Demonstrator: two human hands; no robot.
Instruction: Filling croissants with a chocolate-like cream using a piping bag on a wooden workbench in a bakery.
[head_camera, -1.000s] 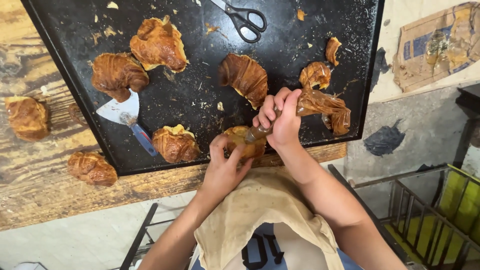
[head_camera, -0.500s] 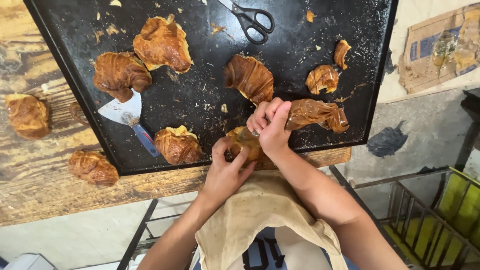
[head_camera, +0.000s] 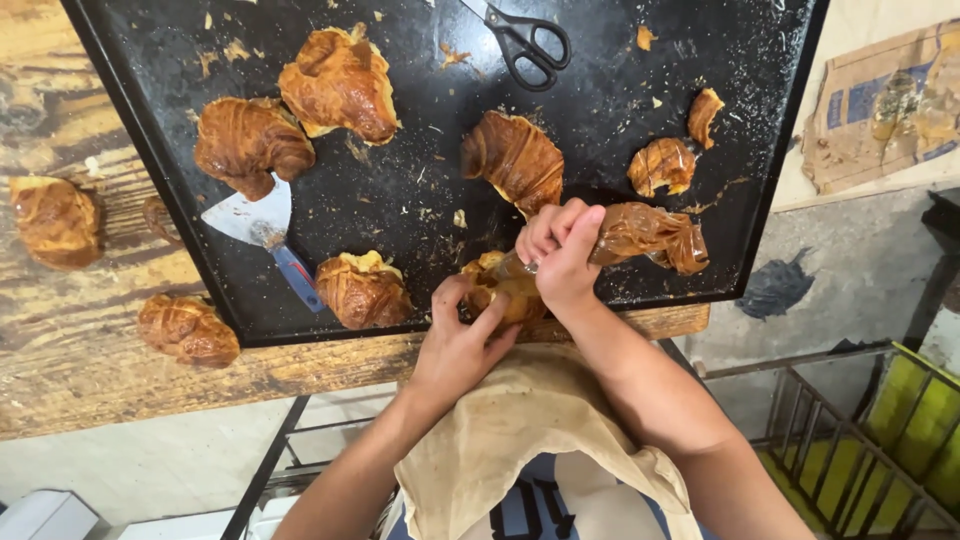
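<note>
Fingers (head_camera: 560, 225) of the right hand (head_camera: 562, 258) curled tight round the neck of a clear plastic piping bag full of brown filling (head_camera: 645, 235); bag body lies out to the right over the tray, tip end pointing left into the pastry. Left hand (head_camera: 462, 345) fingers wrapped narrow round a golden-brown split croissant (head_camera: 500, 285), thumb and forefinger pinching it from below. Both hands meet at that croissant, touching it.

Croissant sits at the near edge of the large black metal baking tray (head_camera: 180, 220), just above the tray's lip. Tray rests on a worn wooden desk (head_camera: 120, 390), crumbs all over it.

On the tray: filled croissant (head_camera: 362, 290) just left of the left hand, blue-handled metal scraper (head_camera: 262, 232) beside it, blade touching a dark-glazed croissant (head_camera: 248, 145). Another filled croissant (head_camera: 340, 82) up top, one plain croissant (head_camera: 515, 160) centre, two small pastry pieces (head_camera: 662, 165) right. Black-handled scissors (head_camera: 525, 45) at the far edge.

Off the tray on the desk, left side: two more croissants (head_camera: 55, 220), well apart from the hands.

Tan cloth apron (head_camera: 530, 430) on the person, below the desk edge. Flattened cardboard (head_camera: 880, 110) lies on the floor to the right.
</note>
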